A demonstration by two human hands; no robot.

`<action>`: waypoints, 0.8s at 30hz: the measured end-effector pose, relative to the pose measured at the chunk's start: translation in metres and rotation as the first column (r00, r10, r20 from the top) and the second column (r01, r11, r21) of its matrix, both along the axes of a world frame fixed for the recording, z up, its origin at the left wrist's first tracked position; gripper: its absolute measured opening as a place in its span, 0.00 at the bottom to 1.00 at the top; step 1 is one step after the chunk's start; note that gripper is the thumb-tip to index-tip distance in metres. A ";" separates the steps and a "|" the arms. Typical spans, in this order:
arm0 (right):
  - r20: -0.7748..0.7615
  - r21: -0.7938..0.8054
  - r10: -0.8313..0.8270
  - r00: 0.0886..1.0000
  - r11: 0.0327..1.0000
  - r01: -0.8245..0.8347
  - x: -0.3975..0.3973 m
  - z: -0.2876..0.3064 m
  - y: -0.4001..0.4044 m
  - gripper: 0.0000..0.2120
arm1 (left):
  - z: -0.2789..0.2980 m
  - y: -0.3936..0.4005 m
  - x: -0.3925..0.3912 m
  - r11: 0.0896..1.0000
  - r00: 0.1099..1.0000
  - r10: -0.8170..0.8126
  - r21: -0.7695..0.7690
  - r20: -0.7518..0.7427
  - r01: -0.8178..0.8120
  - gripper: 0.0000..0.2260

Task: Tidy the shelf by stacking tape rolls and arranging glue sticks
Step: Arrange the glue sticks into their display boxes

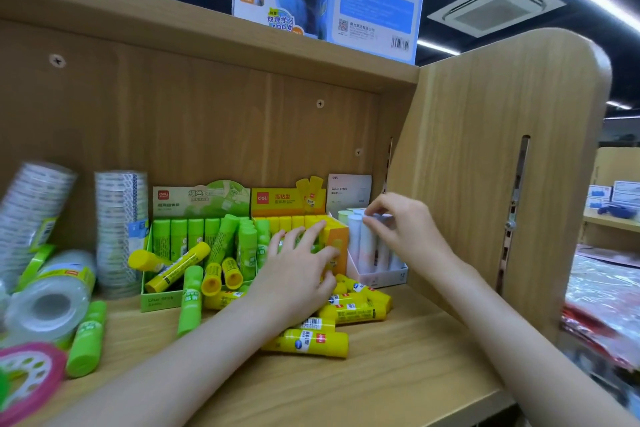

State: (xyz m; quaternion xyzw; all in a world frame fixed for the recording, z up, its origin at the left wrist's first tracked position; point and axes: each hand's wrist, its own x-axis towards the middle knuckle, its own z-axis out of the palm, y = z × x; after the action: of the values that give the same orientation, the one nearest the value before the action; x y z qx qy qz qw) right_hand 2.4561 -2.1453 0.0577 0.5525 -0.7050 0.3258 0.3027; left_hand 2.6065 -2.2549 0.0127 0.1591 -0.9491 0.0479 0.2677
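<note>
Wood-grain laminate, matte and pale, forms the shelf (398, 357), its back panel and the rounded side panel (502, 149).

Head view, taking the orange display box (337, 246) as landmark: the left hand (298, 267) lies spread over its front, fingers straight and resting on it, gripping nothing. Just right of it stands a white box (381, 276) of pale, smooth glue sticks (358, 243); the right hand (401, 229) pinches the top of 1 between thumb and fingertips. Below the landmark, glossy yellow glue sticks (349, 312) lie heaped on the board, touching. To its left a green box (162, 300) holds green cylinders upright, with yellow and green ones tumbled across its front. Far left stand 2 columns of clear tape rolls (119, 229), 1 leaning, and a loose roll (48, 305) lies below. Bare board runs between the heap and the shelf's front edge.
</note>
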 end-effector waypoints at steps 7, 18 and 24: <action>0.109 0.037 -0.088 0.990 0.996 0.084 0.002 0.007 0.004 0.05 | -0.001 -0.001 -0.001 1.000 1.000 0.003 -0.007 -0.012 -0.004 0.17; 0.093 0.132 -0.167 0.981 0.979 0.154 0.009 -0.003 0.002 0.08 | 0.000 0.000 0.000 1.000 1.000 0.005 -0.015 -0.013 -0.005 0.17; 0.143 0.079 -0.101 0.985 0.993 0.090 0.001 0.001 0.020 0.16 | 0.000 0.000 0.000 1.000 1.000 -0.005 0.001 -0.007 0.005 0.17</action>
State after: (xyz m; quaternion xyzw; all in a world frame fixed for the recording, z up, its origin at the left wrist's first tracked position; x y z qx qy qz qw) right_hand 2.4571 -2.1251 0.0582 0.5032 -0.7623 0.3249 0.2453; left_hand 2.6069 -2.2546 0.0132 0.1571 -0.9486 0.0460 0.2709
